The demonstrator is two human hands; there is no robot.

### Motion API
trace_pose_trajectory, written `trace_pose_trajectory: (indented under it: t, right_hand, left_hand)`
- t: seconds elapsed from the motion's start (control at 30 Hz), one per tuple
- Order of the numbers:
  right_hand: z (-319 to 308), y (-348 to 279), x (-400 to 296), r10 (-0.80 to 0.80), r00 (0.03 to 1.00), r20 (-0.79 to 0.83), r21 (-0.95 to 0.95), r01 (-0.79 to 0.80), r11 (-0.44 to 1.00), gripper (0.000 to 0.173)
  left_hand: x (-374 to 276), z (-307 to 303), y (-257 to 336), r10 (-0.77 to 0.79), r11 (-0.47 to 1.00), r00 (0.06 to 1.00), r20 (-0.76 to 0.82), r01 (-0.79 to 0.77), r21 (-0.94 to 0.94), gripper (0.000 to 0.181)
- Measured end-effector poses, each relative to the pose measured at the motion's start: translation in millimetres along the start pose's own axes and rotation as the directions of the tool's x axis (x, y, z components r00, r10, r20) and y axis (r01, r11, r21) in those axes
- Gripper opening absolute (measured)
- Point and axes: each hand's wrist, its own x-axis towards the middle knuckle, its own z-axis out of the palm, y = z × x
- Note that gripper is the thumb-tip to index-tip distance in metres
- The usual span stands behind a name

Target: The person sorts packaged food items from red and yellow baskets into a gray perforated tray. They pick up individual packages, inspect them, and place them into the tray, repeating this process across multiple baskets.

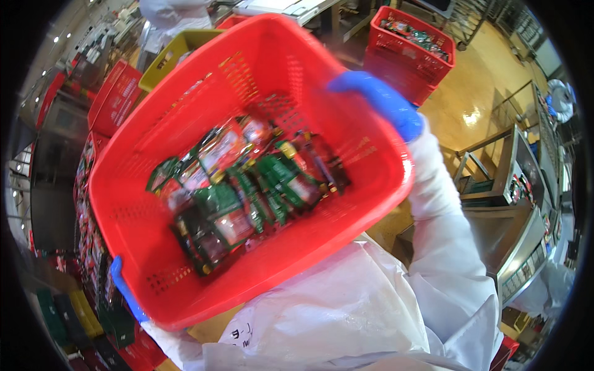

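A red perforated plastic basket (297,252) fills the middle of the head view, tilted and held up in front of my white apron. Sealed plastic food packets (274,176), green, red and dark, lie in its bottom. My right hand (380,102), in a blue glove, grips the rim at the upper right. At the lower left, my left hand (127,292), also blue-gloved, holds the basket's other end; its fingers are mostly hidden behind the wall.
Stacked red crates (408,60) holding packets stand at the upper right on a yellow floor. A yellow crate (162,65) and a red crate (116,97) are at the upper left. Metal tables (515,232) line the right. Another person (559,99) stands at the far right.
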Motion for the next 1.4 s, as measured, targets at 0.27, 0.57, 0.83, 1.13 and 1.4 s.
trace_pose_trajectory:
  t: [0.27, 0.57, 0.83, 1.13, 1.4]
  right_hand:
    - [-155, -46, 2, 0.057, 0.906, -0.419, -0.053, -0.087, 0.995, 0.034]
    - [-321, -137, 46, 0.25, 0.607, -0.754, 0.018, -0.362, 0.932, 0.048]
    - [-439, -195, 165, 0.299, 0.754, -0.585, -0.16, -0.469, 0.869, 0.054]
    - [-464, -43, 372, 0.333, 0.898, -0.288, -0.572, -0.44, 0.692, 0.044]
    - [-493, 144, 509, 0.53, 0.847, 0.047, -0.694, -0.354, 0.628, 0.046]
  left_hand:
    - [155, 130, -108, -0.071, 0.996, 0.964, 0.257, 0.053, 0.077, 0.041]
    - [227, 356, -269, -0.41, 0.912, 0.734, 0.541, 0.349, 0.218, 0.045]
    - [201, 456, -347, -0.465, 0.885, 0.683, 0.563, 0.335, 0.324, 0.046]
    - [211, 416, -469, -0.512, 0.858, 0.835, 0.201, 0.489, 0.156, 0.047]
    - [219, 358, -414, -0.469, 0.85, 0.863, -0.187, 0.498, 0.169, 0.047]
